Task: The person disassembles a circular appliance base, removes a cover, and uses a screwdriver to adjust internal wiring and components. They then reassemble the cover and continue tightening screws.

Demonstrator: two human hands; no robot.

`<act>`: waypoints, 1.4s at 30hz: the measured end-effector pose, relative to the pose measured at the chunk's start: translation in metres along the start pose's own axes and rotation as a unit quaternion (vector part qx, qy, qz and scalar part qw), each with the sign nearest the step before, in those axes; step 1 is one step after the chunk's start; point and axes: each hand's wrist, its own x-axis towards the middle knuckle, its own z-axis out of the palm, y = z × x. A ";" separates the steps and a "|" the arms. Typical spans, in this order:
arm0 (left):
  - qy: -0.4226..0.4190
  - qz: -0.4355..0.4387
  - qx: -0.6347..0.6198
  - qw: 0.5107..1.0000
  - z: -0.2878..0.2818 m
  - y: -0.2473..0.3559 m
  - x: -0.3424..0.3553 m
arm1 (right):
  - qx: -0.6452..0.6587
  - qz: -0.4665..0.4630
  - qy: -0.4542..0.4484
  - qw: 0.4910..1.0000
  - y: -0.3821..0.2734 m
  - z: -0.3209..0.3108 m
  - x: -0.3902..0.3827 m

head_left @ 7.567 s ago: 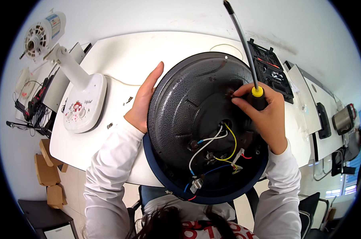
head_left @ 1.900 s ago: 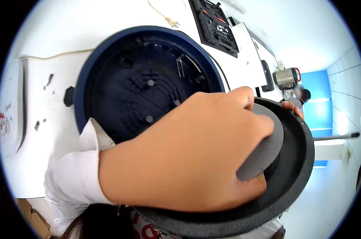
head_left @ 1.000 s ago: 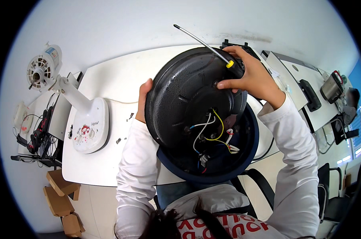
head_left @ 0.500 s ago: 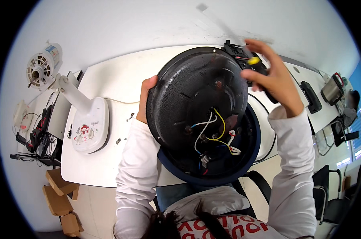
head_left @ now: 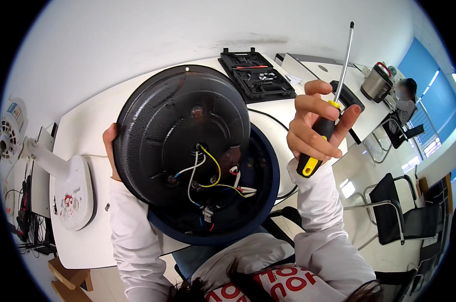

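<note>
My left hand (head_left: 110, 151) grips the left rim of a large round black metal pan (head_left: 162, 121), holding it tilted up with its underside showing. White and yellow wires (head_left: 219, 166) run from the pan's middle down into a dark blue round housing (head_left: 274, 176) under it, near my lap. In my right hand (head_left: 306, 123) is a screwdriver (head_left: 343, 63) with a black and yellow handle. Its shaft points up, away from the pan. My left fingers are mostly hidden behind the rim.
An open black tool case (head_left: 260, 83) lies at the back of the white table (head_left: 87, 126). On the left stands a white fan base (head_left: 77, 196). A metal cooker (head_left: 376, 83), black chairs (head_left: 406, 211) and a seated person (head_left: 405, 105) are at right. Cardboard boxes (head_left: 69, 274) sit at lower left.
The view has swung right, so the table and pan appear further left. My right hand has moved away from the pan's edge, and the screwdriver, blurred before, now shows sharply. My left hand keeps its hold.
</note>
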 end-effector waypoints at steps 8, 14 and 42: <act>0.039 0.023 0.026 0.999 0.001 -0.001 0.001 | 0.005 0.063 -0.041 0.997 0.009 0.020 0.013; 0.026 0.003 0.000 1.000 0.011 -0.004 0.000 | -0.047 0.067 0.000 0.997 0.010 0.025 0.007; 0.007 -0.009 -0.001 1.000 0.030 -0.005 -0.003 | -0.993 0.112 -0.045 -0.015 0.025 0.104 0.008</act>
